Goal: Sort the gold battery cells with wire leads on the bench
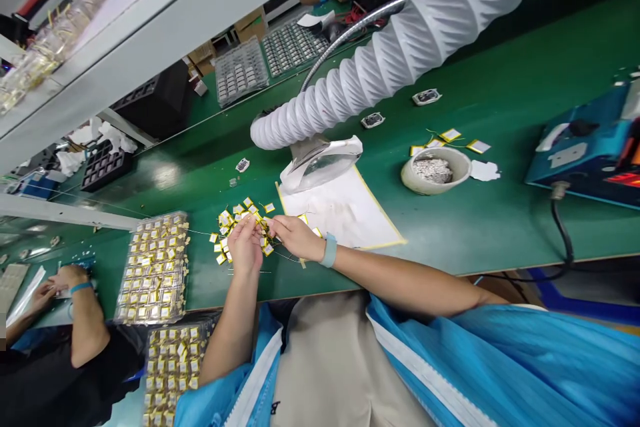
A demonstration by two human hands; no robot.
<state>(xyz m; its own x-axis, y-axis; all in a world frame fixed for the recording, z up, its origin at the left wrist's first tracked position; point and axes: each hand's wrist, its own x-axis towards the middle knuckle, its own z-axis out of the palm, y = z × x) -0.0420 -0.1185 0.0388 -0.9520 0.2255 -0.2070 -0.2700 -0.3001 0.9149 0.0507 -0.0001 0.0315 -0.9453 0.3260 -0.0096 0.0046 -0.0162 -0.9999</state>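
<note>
Left of the hands, a plastic tray (150, 321) and a second tray (149, 373) hold many small yellow-edged pieces (165, 312) in rows; a loose heap (225, 219) on the green surface (440, 233) is not yet in rows. At the heap, the left hand (245, 245) seems to pinch one piece (259, 219); the right hand (301, 238) has its fingertips pressed together just beside it, on what cannot be told. Farther right, beyond a bowl (411, 180), the blue unit's (575, 147) red display (625, 178) is unreadable.
</note>
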